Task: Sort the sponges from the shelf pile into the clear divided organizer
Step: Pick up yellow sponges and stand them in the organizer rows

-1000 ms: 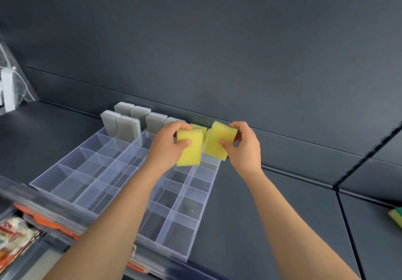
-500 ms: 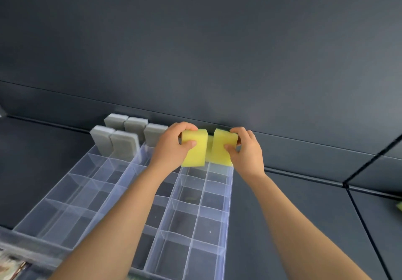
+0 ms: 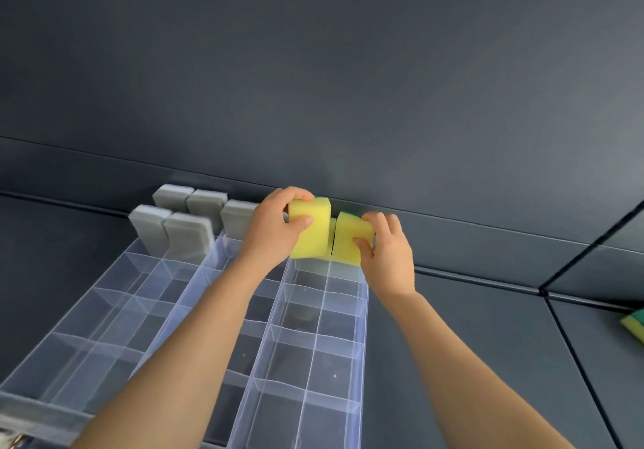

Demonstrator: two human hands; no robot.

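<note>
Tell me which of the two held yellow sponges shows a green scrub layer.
The sponge in the right hand: this right sponge has a green strip along its top edge; the left-hand sponge looks all yellow.

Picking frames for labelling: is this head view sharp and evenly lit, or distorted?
Head view: soft, even light, no hard shadows; yellow sponges and hands sharp; clear organizer walls show faint reflections; wide-angle bends the shelf seam; the sponge at the right edge is cut off.
</note>
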